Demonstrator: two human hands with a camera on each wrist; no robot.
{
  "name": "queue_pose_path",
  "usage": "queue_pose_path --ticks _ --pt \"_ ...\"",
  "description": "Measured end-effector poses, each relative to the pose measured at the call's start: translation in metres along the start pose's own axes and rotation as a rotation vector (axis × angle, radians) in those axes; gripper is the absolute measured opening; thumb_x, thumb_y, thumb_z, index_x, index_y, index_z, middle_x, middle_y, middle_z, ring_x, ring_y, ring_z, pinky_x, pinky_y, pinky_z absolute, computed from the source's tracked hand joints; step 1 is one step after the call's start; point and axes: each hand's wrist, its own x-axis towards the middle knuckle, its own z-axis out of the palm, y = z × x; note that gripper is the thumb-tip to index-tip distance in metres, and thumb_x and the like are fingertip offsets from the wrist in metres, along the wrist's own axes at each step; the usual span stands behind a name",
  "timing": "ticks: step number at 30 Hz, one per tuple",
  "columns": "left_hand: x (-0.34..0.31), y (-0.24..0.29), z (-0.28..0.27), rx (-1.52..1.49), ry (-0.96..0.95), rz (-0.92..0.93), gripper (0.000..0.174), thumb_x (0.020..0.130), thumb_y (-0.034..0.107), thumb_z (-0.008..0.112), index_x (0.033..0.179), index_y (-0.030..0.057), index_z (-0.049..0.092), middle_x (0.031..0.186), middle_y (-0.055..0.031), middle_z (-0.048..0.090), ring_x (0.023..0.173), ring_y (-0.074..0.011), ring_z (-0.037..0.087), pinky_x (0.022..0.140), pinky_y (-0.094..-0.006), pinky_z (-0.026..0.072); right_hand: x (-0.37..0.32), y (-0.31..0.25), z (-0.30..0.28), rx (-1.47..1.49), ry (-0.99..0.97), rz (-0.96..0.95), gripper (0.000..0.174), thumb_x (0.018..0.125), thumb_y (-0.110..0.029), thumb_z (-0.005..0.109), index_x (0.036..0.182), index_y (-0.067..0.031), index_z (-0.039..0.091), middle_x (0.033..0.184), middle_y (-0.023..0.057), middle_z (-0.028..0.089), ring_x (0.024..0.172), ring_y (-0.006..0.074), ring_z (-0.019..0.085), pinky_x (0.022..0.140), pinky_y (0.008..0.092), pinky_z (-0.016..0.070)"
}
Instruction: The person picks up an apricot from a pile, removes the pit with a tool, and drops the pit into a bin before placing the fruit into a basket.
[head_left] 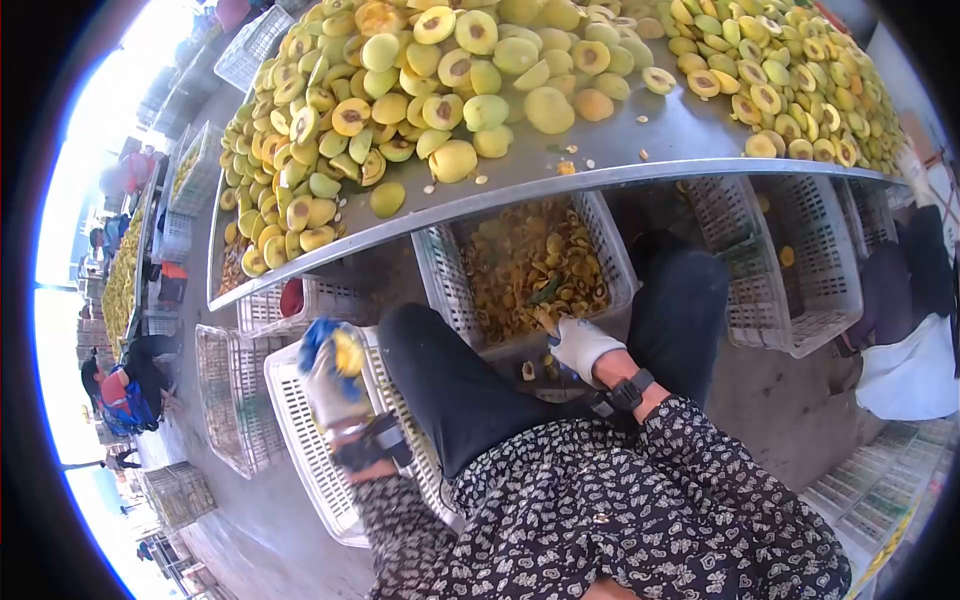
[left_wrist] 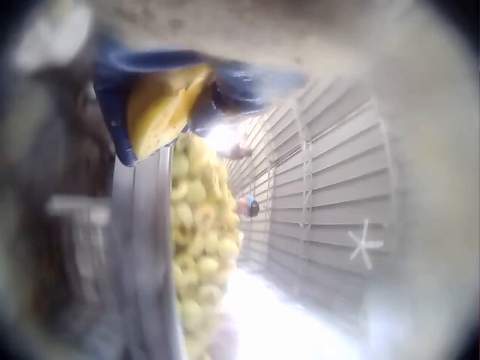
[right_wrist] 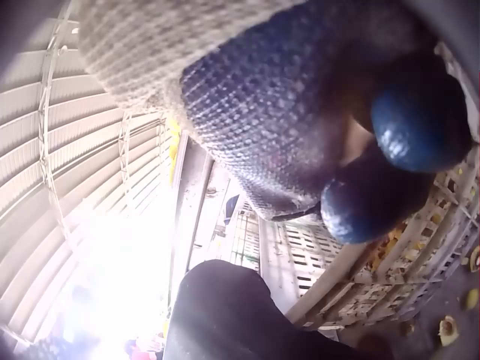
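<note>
In the head view my gloved left hand, blurred, grips yellow fruit above a white crate. The left wrist view shows the cut yellow fruit between the blue fingers of my left hand. My right hand, in a white and blue glove, is at the near edge of a crate of fruit scraps. Close up, the blue fingers of my right hand are curled; whether they hold anything is hidden.
Halved yellow-green fruit is heaped on a metal table with a raised rim. More crates stand beneath it and to the left. A person's dark sleeve shows at right; other people are far left.
</note>
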Motion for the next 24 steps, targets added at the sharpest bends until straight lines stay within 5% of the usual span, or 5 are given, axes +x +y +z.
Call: queue_pose_path --ticks 3,7,16,21,24 --pt "0.003 0.031 -0.034 0.916 0.204 -0.077 0.026 0.085 0.009 0.059 0.108 -0.0027 0.06 0.102 -0.0123 0.065 0.092 -0.0216 0.062 0.083 -0.031 0.0481 0.0 -0.001 -0.004 0.008 -0.04 0.024 0.038 0.084 -0.03 0.056 0.101 0.0034 0.059 0.101 0.0259 0.061 0.097 0.039 0.058 0.083 0.0444 0.0456" --pt "0.041 0.083 0.053 0.217 0.085 0.032 0.033 0.079 0.0 0.065 0.111 -0.0042 0.058 0.103 -0.0096 0.064 0.09 -0.0138 0.061 0.083 -0.0257 0.0471 -0.008 -0.008 -0.017 0.22 -0.152 0.04 0.033 0.084 -0.028 0.056 0.096 0.0027 0.058 0.081 0.018 0.065 0.075 0.0313 0.064 0.066 0.0407 0.0492" --pt "0.128 0.108 0.303 1.014 -0.412 0.974 0.048 0.073 0.028 0.073 0.116 0.0111 0.058 0.115 -0.0148 0.056 0.103 -0.0341 0.054 0.088 -0.0378 0.0453 -0.012 -0.008 -0.029 0.237 -0.111 0.126 0.032 0.089 -0.021 0.047 0.115 -0.0032 0.054 0.081 0.0166 0.065 0.074 0.0316 0.064 0.068 0.042 0.047" --pt "0.146 0.086 0.285 0.705 -0.373 0.737 0.038 0.075 0.022 0.071 0.109 0.0076 0.061 0.098 -0.0131 0.061 0.088 -0.0296 0.061 0.08 -0.0353 0.0497 -0.022 -0.011 -0.038 0.353 -0.09 0.112 0.028 0.088 -0.024 0.051 0.104 -0.002 0.057 0.077 0.0152 0.065 0.07 0.0287 0.064 0.064 0.0406 0.0481" --pt "0.131 0.086 0.246 -0.201 -0.397 0.103 0.026 0.085 0.02 0.065 0.105 0.0028 0.061 0.094 -0.0053 0.063 0.078 -0.0158 0.062 0.074 -0.0279 0.0532 -0.019 -0.008 -0.034 0.372 -0.082 0.07 0.027 0.087 -0.023 0.052 0.102 -0.0007 0.056 0.075 0.0142 0.065 0.066 0.0272 0.064 0.06 0.0388 0.0482"
